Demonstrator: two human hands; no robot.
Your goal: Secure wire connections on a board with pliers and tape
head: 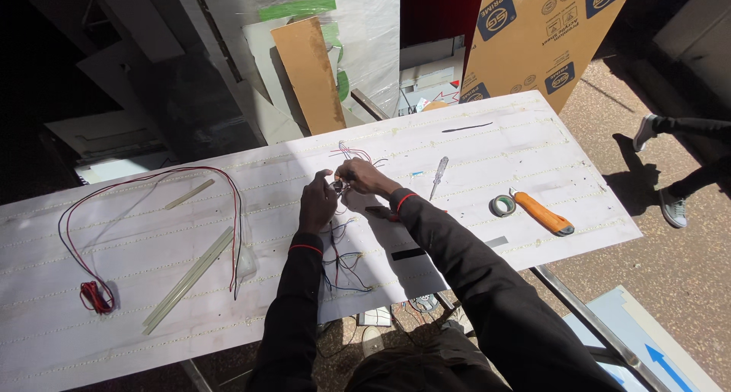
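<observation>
Both hands meet at the white panel's centre: left hand (317,202) and right hand (361,176) pinch closed on a wire joint (339,186). Judged mid-wiring: the long red-black cable (152,175) at left lies unconnected; screwdriver (438,174), tape roll (502,205) unused at right.

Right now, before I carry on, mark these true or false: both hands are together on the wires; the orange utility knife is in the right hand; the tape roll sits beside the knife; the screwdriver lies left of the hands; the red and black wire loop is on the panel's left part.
1. Both the left hand and right hand meet at the small wires: true.
2. The orange utility knife is in the right hand: false, it lies on the white panel.
3. The tape roll sits beside the knife: true.
4. The screwdriver lies left of the hands: false, it lies right of them.
5. The red and black wire loop is on the panel's left part: true.
</observation>
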